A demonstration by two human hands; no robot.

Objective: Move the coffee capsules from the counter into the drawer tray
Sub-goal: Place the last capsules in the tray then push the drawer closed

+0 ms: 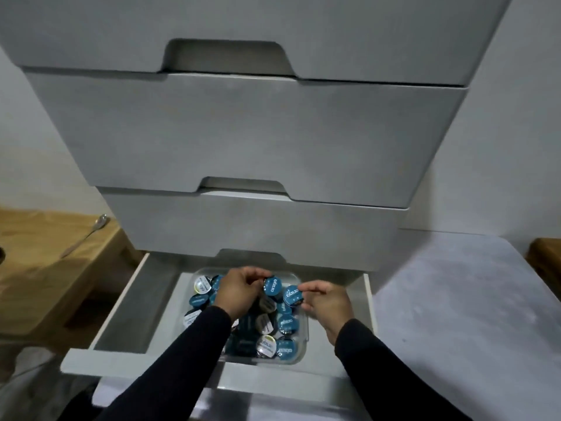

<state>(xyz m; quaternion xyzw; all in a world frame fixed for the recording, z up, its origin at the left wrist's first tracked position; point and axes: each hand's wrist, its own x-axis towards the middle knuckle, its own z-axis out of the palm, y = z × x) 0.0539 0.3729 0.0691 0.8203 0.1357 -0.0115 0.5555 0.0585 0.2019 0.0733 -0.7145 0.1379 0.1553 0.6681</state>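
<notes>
A clear plastic tray point(304, 338) sits in the open bottom drawer point(121, 317) and holds several coffee capsules with blue, white and dark lids. My left hand point(239, 291) is over the tray's far half and pinches a blue-lidded capsule point(272, 286) by its rim. My right hand point(328, 302) is at the tray's right edge, holding another blue-lidded capsule point(293, 296) tilted between thumb and fingers. More capsules point(287, 325) lie below both hands. My left forearm hides part of the tray's middle.
Three shut grey drawers point(243, 132) stack above the open one. A wooden surface point(45, 262) with a metal spoon point(86, 235) lies to the left. A grey surface point(455, 314) is on the right. The drawer's front panel point(136, 363) juts toward me.
</notes>
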